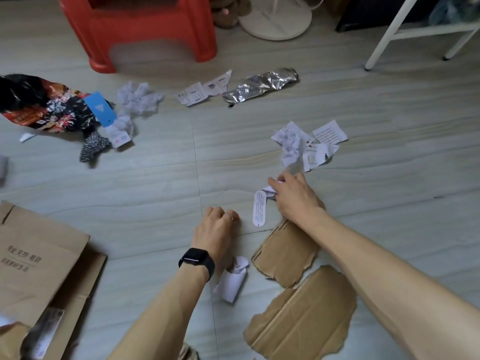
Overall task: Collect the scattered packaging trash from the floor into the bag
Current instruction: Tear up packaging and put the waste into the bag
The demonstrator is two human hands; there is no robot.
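My right hand (294, 197) pinches a white printed paper tag (260, 209) on the floor, just past a torn cardboard piece (284, 255). My left hand (215, 229), with a black watch on the wrist, rests on the tiles with fingers curled and holds nothing. A folded white paper (232, 280) lies beside that wrist. A second, larger torn cardboard piece (304, 315) lies nearer to me. The brown paper bag (39, 261) lies open at lower left. Further out are crumpled white papers and leaflets (306, 145), a silver foil wrapper (261, 85) and flat white card scraps (205, 90).
A red and black snack wrapper (39, 105), a blue tag (100, 109), crumpled tissue (139, 98) and a speckled cloth scrap (93, 148) lie at left. A red plastic stool (140, 29), a white fan base (276, 20) and white frame legs (384, 35) stand at the back.
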